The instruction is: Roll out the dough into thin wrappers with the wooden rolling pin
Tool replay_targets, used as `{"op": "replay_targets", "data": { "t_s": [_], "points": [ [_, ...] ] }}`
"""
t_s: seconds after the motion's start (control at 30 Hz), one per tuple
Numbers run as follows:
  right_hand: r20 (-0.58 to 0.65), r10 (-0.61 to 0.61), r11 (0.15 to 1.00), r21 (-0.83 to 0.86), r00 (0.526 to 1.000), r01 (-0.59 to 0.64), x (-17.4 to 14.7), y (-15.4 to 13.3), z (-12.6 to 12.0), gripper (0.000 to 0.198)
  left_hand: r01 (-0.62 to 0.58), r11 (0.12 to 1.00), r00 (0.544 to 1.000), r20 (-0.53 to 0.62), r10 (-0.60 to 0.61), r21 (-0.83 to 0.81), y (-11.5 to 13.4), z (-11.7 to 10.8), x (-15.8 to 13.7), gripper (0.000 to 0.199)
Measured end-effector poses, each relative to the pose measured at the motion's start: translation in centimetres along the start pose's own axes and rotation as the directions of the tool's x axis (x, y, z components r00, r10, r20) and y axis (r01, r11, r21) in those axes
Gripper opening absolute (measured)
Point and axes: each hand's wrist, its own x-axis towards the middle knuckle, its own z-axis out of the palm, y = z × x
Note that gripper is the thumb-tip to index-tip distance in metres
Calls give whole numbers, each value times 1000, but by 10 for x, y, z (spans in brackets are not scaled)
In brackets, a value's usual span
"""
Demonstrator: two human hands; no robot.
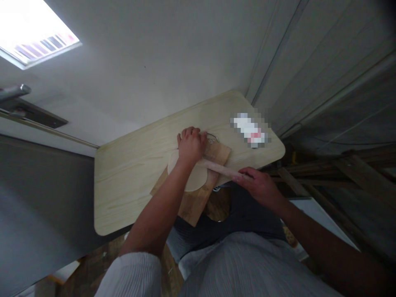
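Observation:
My right hand point(261, 187) is closed around the near end of a pale wooden rod point(221, 168) that looks like a rolling pin. The rod's other end runs over a flat, pale, rounded piece point(196, 179), perhaps dough, and disappears under my left wrist. That piece lies on a brown wooden board point(193, 205), set at an angle, with one corner past the table's near edge. My left hand point(191, 143) rests at the board's far side, its fingers curled down; what they grip, if anything, is hidden. Beside it shows a metal wire loop point(213, 138).
The light wooden table point(123, 177) has rounded corners and stands against a pale wall or door. A blurred white and red item point(249, 130) lies at its right end. A metal door handle point(15, 93) is at upper left. Dark wooden beams point(309, 181) stand at right.

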Motion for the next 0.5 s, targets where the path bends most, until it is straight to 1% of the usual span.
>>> {"op": "replay_targets", "data": {
  "t_s": [0.13, 0.23, 0.4, 0.5],
  "points": [
    [34, -26, 998, 52, 999, 24, -8, -4, 4, 37, 18, 1000, 999, -37, -18, -9, -4, -1, -12, 39],
    [7, -50, 996, 69, 999, 50, -10, -4, 6, 35, 43, 998, 998, -45, -45, -37, -7, -4, -22, 40],
    [-49, -127, 986, 99, 991, 132, -7, 1, 7, 32, 92, 994, 996, -14, -92, -56, -11, -12, -38, 40],
    [-57, -130, 984, 114, 990, 136, -3, 6, 4, 31, 89, 993, 995, -47, -93, -79, -12, -14, -49, 40]
  ]
}}
